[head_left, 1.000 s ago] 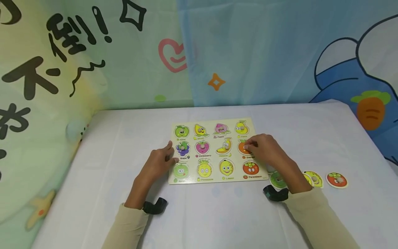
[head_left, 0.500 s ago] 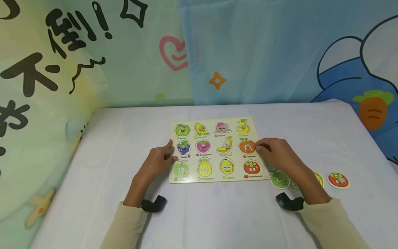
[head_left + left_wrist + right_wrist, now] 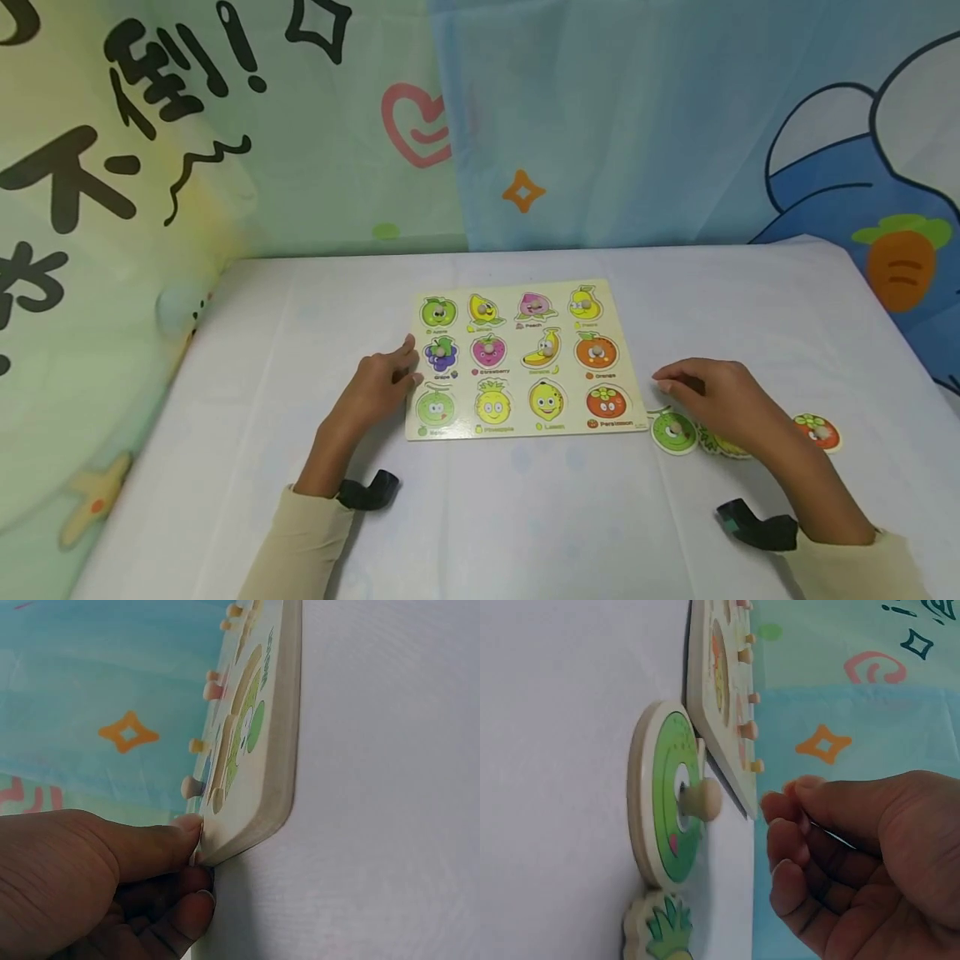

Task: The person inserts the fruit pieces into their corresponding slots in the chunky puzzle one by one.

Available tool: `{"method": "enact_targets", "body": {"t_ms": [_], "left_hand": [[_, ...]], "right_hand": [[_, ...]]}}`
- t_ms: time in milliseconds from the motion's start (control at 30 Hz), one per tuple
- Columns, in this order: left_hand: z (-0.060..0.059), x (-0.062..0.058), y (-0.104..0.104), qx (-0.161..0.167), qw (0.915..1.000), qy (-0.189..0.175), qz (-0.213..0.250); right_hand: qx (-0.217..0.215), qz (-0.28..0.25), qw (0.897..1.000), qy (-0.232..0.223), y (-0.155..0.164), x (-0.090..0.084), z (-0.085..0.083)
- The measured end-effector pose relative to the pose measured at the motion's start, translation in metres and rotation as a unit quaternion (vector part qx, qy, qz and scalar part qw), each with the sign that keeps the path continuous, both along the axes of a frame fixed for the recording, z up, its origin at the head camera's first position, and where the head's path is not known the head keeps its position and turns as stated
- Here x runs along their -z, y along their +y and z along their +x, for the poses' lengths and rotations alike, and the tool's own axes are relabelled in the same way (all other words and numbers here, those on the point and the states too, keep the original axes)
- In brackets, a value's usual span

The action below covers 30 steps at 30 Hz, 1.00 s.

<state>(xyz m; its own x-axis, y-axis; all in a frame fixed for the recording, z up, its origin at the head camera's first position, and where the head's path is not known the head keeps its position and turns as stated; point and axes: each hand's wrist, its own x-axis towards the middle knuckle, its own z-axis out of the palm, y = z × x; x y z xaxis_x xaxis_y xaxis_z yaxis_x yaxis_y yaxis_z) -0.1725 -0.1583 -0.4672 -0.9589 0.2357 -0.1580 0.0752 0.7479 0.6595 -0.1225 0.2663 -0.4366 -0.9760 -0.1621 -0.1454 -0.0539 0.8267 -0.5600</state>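
Observation:
A pale wooden fruit puzzle board [image 3: 521, 400] lies mid-table. Knobbed pieces fill its upper two rows, including the orange piece [image 3: 597, 352]. Its bottom row shows printed recesses without knobs. My left hand [image 3: 378, 387] holds the board by its left edge; in the left wrist view the thumb [image 3: 161, 846] touches the edge near a corner. Off the board's right side, my right hand [image 3: 723, 396] hovers with loosely bent fingers and nothing in them. Below it lie a round green fruit piece [image 3: 673, 433] and a pineapple piece [image 3: 667, 930], partly hidden by the hand.
A persimmon piece [image 3: 817, 432] lies farther right, partly behind the right forearm. White cloth [image 3: 525, 525] covers the table. A printed curtain [image 3: 600, 125] hangs behind the table's back edge.
My right hand has left the orange piece, which now sits in the board, and moved right and toward me over the loose pieces. The left hand stays at the board's edge.

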Motion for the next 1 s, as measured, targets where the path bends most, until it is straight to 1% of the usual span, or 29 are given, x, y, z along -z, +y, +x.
{"method": "enact_targets", "body": {"t_ms": [100,233,467,567,667,733,800,900,1000], "left_hand": [[0.0,0.0,0.0,-0.001,1.0,-0.005,0.004],[-0.001,-0.001,0.001,0.002,0.9999,-0.011,0.008],[-0.003,0.001,0.002,0.005,0.9999,-0.015,0.003],[-0.004,0.002,0.002,0.006,0.9997,-0.024,0.007],[-0.004,0.002,0.002,0.008,0.9995,-0.027,0.011],[-0.004,0.001,0.002,0.002,0.9994,-0.032,0.013],[-0.004,0.001,0.002,-0.003,0.9992,-0.035,0.019],[-0.002,0.0,0.002,-0.007,0.9992,-0.036,0.017],[-0.001,-0.001,0.002,-0.01,0.9996,-0.026,0.003]], "right_hand": [[-0.018,0.007,1.0,0.002,0.005,-0.001,0.005],[-0.034,0.015,0.999,0.0,0.012,0.002,0.011],[-0.061,0.01,0.997,-0.045,0.017,0.009,0.017],[-0.073,0.016,0.996,-0.051,0.018,0.01,0.019],[-0.09,0.017,0.995,-0.046,0.018,0.01,0.019],[-0.093,0.022,0.994,-0.046,0.017,0.009,0.018],[-0.092,0.025,0.994,-0.048,0.016,0.006,0.015],[-0.082,0.024,0.996,-0.039,0.012,-0.001,0.011],[-0.074,0.002,0.997,-0.011,0.005,-0.007,0.006]]}}
